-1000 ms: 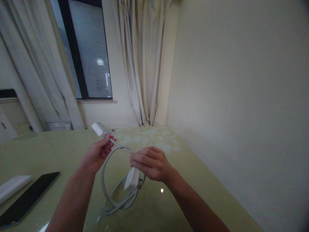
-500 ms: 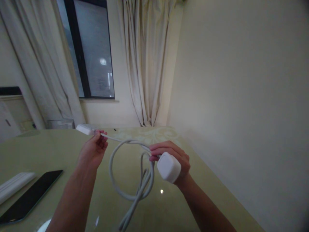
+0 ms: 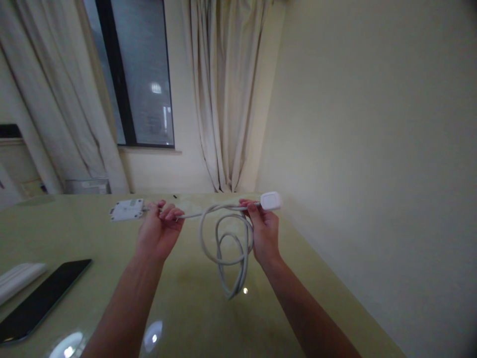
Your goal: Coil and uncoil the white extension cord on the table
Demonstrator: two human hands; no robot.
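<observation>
I hold a white power cable point(image 3: 227, 248) up over a pale green glossy table point(image 3: 186, 308). My left hand point(image 3: 160, 228) is closed on the cable just behind a flat white adapter block point(image 3: 126, 209) that sticks out to the left. My right hand point(image 3: 263, 226) is closed on the cable's other end, just behind a white plug point(image 3: 271, 201) that points right. Between the hands the cable hangs in loose loops above the tabletop.
A black phone point(image 3: 40, 301) and a white flat object point(image 3: 18, 281) lie at the table's left. Curtains point(image 3: 223, 94) and a dark window point(image 3: 137, 74) stand behind the table. A plain wall point(image 3: 372, 149) runs along the table's right edge.
Both hands rose and spread apart. The right hand swung the plug up and to the right, so the loops now hang between the hands. The adapter block turned flat, pointing left.
</observation>
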